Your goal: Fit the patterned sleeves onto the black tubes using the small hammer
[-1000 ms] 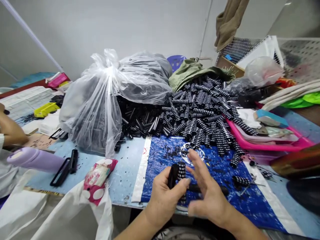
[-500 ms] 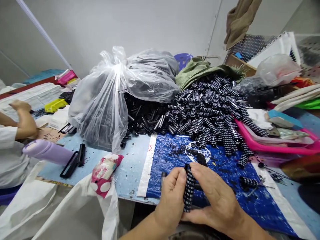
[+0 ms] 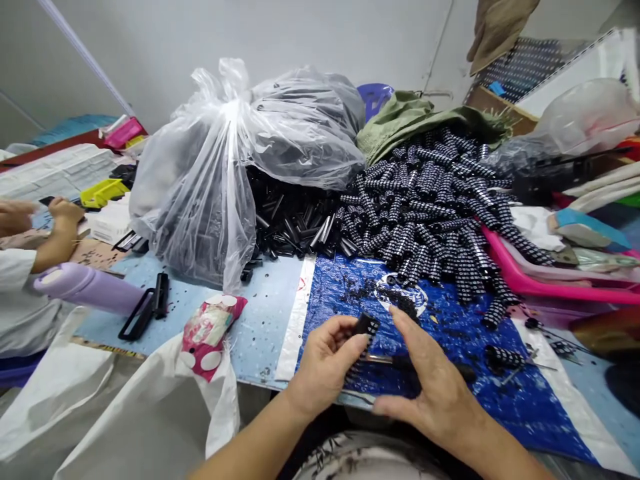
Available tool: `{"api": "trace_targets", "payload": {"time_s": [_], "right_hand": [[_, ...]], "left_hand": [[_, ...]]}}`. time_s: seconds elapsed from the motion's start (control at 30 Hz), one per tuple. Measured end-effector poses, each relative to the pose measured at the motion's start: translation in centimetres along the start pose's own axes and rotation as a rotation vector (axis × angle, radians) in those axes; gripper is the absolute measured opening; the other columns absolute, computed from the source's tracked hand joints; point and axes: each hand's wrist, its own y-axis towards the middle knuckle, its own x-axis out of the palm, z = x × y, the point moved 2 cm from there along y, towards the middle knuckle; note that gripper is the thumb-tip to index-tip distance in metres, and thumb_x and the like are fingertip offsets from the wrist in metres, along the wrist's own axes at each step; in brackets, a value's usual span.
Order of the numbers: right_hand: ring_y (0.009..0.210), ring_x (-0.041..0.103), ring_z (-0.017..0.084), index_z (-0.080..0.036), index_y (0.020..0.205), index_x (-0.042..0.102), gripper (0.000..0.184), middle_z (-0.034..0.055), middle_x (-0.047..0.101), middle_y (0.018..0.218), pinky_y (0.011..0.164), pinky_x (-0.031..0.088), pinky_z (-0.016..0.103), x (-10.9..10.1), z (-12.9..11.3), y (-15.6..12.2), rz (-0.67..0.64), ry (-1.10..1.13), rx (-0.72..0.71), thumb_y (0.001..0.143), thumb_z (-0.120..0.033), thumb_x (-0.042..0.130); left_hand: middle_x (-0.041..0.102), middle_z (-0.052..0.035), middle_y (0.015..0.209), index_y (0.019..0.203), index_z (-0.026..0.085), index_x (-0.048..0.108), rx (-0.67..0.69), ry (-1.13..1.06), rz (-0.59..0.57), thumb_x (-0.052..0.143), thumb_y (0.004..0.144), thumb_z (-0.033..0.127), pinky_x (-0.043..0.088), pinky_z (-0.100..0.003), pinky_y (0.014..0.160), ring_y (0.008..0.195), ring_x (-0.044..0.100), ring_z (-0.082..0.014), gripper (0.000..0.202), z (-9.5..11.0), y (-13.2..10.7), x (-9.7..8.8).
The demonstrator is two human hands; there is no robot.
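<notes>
L hand (image 3: 325, 367) pinches white-marked cyl. (image 3: 369, 325); R hand (image 3: 434, 377) empty, fingers spread. Prob. marked pile (image 3: 425, 213) done, blk tubes (image 3: 295, 230) left.

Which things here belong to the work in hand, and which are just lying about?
Likely part of the work:
patterned piece in the left hand
heap of patterned pieces
dark-handled tool
blue sheet

Apparently just lying about:
lilac bottle
red spotted packet
yellow bin

The held tube (image 3: 367, 325) is before the tube pile (image 3: 425, 217), which lies between bag (image 3: 200, 187) and tray (image 3: 560, 290).
</notes>
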Motion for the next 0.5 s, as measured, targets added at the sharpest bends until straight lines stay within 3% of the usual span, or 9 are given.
{"api": "trace_targets", "payload": {"time_s": [0.07,0.13,0.23,0.37,0.5], "right_hand": [[0.115,0.062,0.032,-0.016,0.139,0.05,0.05,0.0167,0.063,0.127,0.092,0.054,0.047,0.6,0.9,-1.2,-0.059,-0.107,-0.004,0.094,-0.034,0.061],[0.091,0.067,0.024,-0.019,0.116,0.062,0.022,0.0098,0.069,0.103,0.078,0.055,0.038,0.8,1.3,-2.0,-0.104,-0.137,0.005,0.097,-0.023,0.054],[0.085,0.066,0.021,-0.019,0.115,0.06,0.02,0.0084,0.067,0.096,0.076,0.054,0.033,0.2,1.1,-1.8,-0.047,-0.068,0.047,0.097,-0.019,0.053],[0.076,0.065,0.017,-0.019,0.125,0.054,0.03,0.0059,0.065,0.09,0.07,0.052,0.028,0.1,0.4,-0.2,0.048,0.055,0.055,0.095,-0.014,0.05],[0.064,0.063,0.016,-0.02,0.113,0.059,0.017,0.0036,0.064,0.081,0.062,0.05,0.029,1.3,0.1,0.8,-0.084,-0.069,0.039,0.098,-0.021,0.051]], "left_hand": [[0.068,-0.0063,0.096,0.104,0.017,0.068,0.156,0.351,0.064,0.066,0.086,0.04,0.049,-0.029,0.082,0.087,0.062,-0.0182,0.029,0.3,0.3,-2.3],[0.07,-0.0059,0.095,0.102,0.018,0.071,0.197,0.705,0.094,0.063,0.088,0.035,0.046,-0.03,0.083,0.089,0.062,-0.0196,0.024,0.6,0.7,-4.6],[0.068,-0.0031,0.085,0.093,0.019,0.075,0.081,1.004,0.021,0.07,0.079,0.035,0.042,-0.028,0.072,0.079,0.059,-0.0189,0.022,0.5,1.5,-7.3],[0.053,0.0027,0.066,0.085,0.017,0.075,-0.056,0.953,-0.079,0.077,0.069,0.043,0.033,-0.024,0.056,0.062,0.046,-0.0136,0.03,0.0,2.3,-8.2],[0.047,0.0049,0.062,0.083,0.016,0.071,-0.082,0.876,-0.078,0.077,0.069,0.04,0.028,-0.022,0.053,0.058,0.042,-0.0113,0.028,-0.1,2.6,-8.0]]}}
